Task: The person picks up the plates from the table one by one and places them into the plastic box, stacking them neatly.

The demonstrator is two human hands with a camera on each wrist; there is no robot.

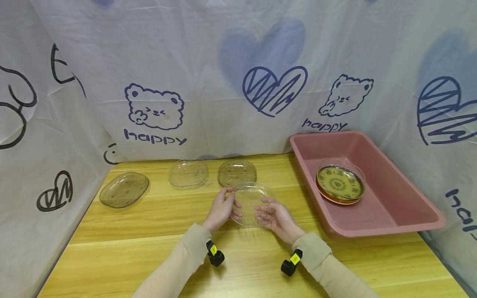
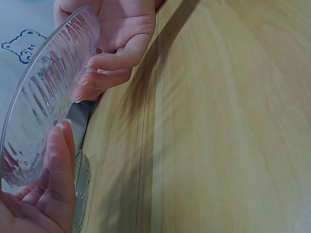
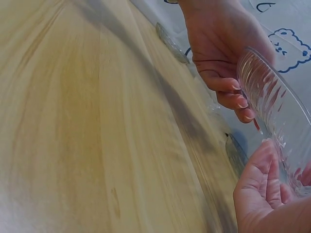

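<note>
A clear ribbed glass plate [image 1: 250,203] is held off the table between both hands. The left hand [image 1: 219,210] grips its left side, with fingers visible through the glass. On the right side, the right hand [image 1: 280,220] holds it with curled fingers beneath. In the left wrist view the plate [image 2: 46,97] is tilted, its ribbed underside facing the fingers. The right wrist view shows the same plate [image 3: 279,116] between both hands. Just beyond it lies a brownish glass plate [image 1: 237,173] on the table.
A clear glass plate [image 1: 188,173] and another brownish plate [image 1: 124,190] lie on the wooden table [image 1: 149,236] toward the back left. A pink basin [image 1: 387,186] at the right contains stacked dishes, with a yellow patterned plate [image 1: 340,183] among them. Printed cloth [image 1: 208,82] hangs behind.
</note>
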